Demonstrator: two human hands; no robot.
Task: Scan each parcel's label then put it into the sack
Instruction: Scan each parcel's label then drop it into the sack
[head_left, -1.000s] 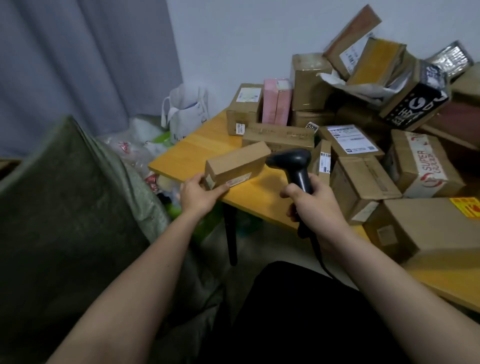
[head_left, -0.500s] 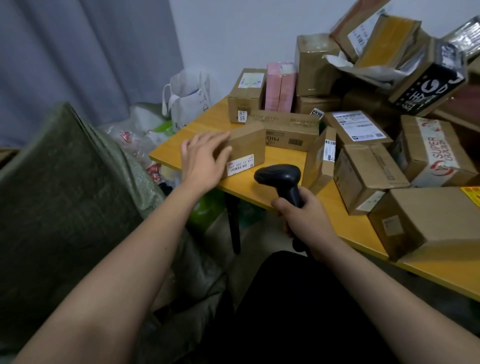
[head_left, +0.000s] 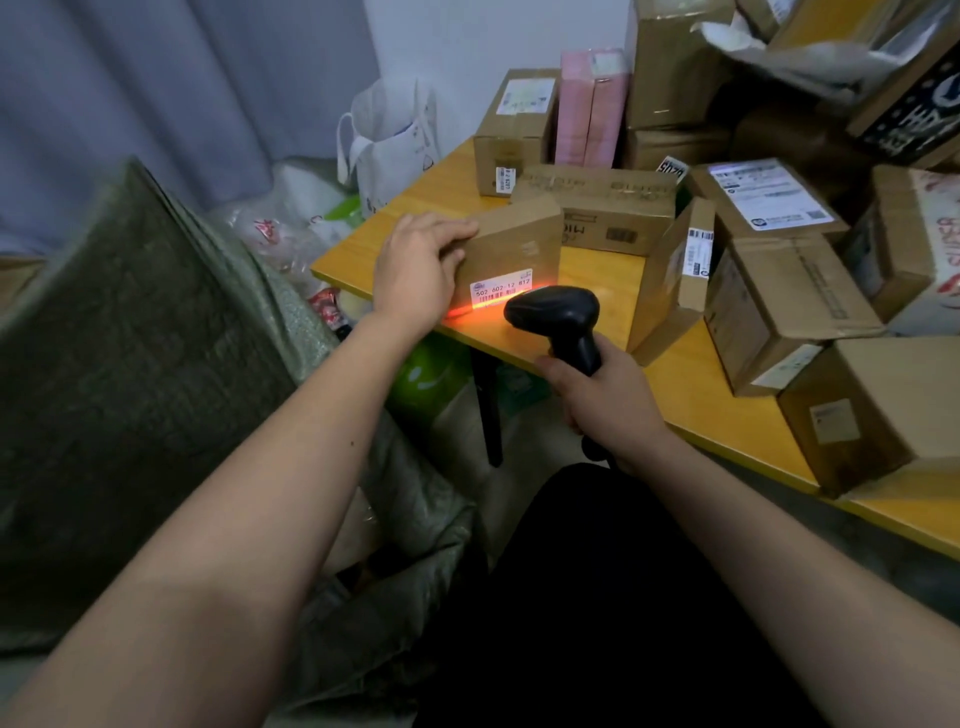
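Fingers of left hand (head_left: 415, 270) curled over small brown cardboard parcel (head_left: 511, 254) on yellow bench (head_left: 727, 410), right hand (head_left: 605, 400) gripping black handheld scanner (head_left: 558, 317) — red beam across white label (head_left: 501, 288).

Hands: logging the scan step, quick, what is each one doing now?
Left hand: holding the small parcel.
Right hand: gripping the barcode scanner.

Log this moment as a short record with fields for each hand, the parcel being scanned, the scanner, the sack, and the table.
left hand: grips the parcel's left end, steadying it on the table
right hand: holds the scanner by its handle
parcel: small brown box, label facing the person
scanner: black, red beam across the label
sack: green woven, left of the table
table: yellow wood, many more boxes piled on it
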